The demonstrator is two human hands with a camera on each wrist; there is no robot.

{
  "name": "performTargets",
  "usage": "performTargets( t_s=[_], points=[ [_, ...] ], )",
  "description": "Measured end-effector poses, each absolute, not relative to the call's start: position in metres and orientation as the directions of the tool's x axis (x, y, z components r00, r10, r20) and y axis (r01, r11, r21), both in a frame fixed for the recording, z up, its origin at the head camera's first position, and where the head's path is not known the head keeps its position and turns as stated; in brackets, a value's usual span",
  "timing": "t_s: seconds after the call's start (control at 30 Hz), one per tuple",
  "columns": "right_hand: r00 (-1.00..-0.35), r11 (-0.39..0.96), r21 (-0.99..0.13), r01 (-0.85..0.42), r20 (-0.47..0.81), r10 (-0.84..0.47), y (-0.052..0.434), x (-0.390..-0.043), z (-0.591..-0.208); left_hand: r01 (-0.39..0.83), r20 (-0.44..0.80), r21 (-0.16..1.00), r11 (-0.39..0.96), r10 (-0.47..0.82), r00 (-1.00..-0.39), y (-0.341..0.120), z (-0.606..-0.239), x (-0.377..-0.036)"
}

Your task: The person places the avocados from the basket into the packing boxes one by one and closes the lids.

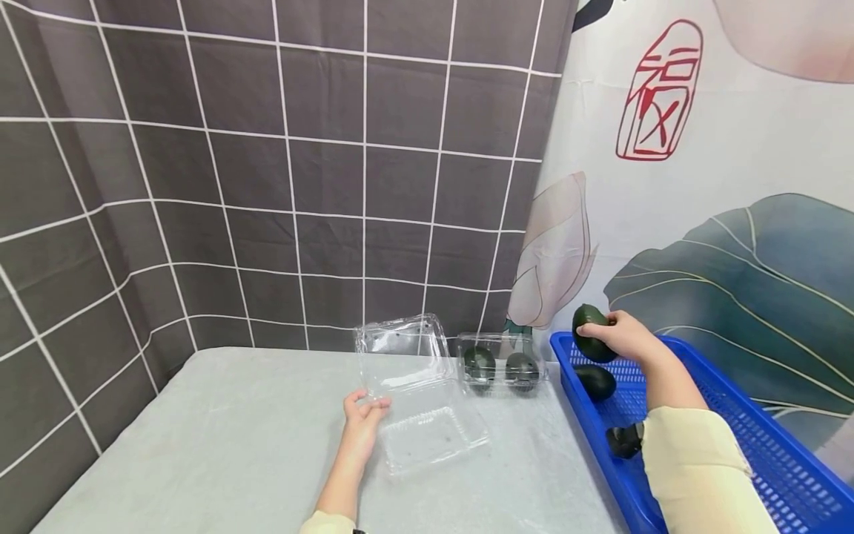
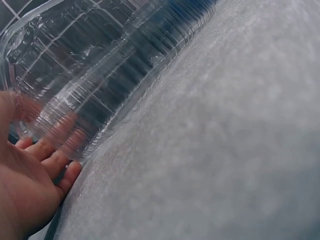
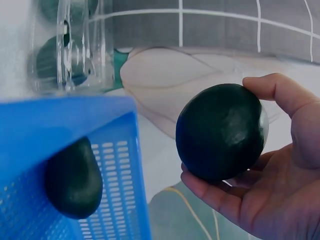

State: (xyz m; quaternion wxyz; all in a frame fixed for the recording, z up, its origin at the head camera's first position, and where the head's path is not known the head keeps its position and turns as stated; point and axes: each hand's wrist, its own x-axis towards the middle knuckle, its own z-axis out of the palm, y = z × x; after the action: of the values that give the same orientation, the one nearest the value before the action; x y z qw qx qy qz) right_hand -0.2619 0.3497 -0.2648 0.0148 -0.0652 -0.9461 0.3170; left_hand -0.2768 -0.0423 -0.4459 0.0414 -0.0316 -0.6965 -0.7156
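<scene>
My right hand (image 1: pixel 620 335) grips a dark green avocado (image 1: pixel 590 331) (image 3: pixel 221 132), lifted above the far left corner of a blue perforated basket (image 1: pixel 747 430) (image 3: pixel 75 120). Two more avocados lie in the basket (image 1: pixel 596 381) (image 1: pixel 624 440); one shows in the right wrist view (image 3: pixel 73 184). My left hand (image 1: pixel 363 415) (image 2: pixel 30 185) rests with straight fingers against the left edge of an open clear plastic clamshell box (image 1: pixel 427 415) (image 2: pixel 90 75), whose lid stands up behind it.
A second, closed clear box (image 1: pixel 502 362) (image 3: pixel 70 45) holding two avocados stands at the back of the grey table (image 1: pixel 233 445). A grey tiled backdrop rises behind and to the left, a printed leaf cloth at right.
</scene>
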Motion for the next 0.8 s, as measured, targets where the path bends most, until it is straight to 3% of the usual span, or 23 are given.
performTargets(
  t_s=[0.8],
  points=[
    [-0.994,0.806,-0.587,0.072,0.028,0.109,0.309,-0.272,-0.263,0.178,0.178,0.981,0.082,0.004,-0.984,-0.043,-0.449,-0.277]
  ],
)
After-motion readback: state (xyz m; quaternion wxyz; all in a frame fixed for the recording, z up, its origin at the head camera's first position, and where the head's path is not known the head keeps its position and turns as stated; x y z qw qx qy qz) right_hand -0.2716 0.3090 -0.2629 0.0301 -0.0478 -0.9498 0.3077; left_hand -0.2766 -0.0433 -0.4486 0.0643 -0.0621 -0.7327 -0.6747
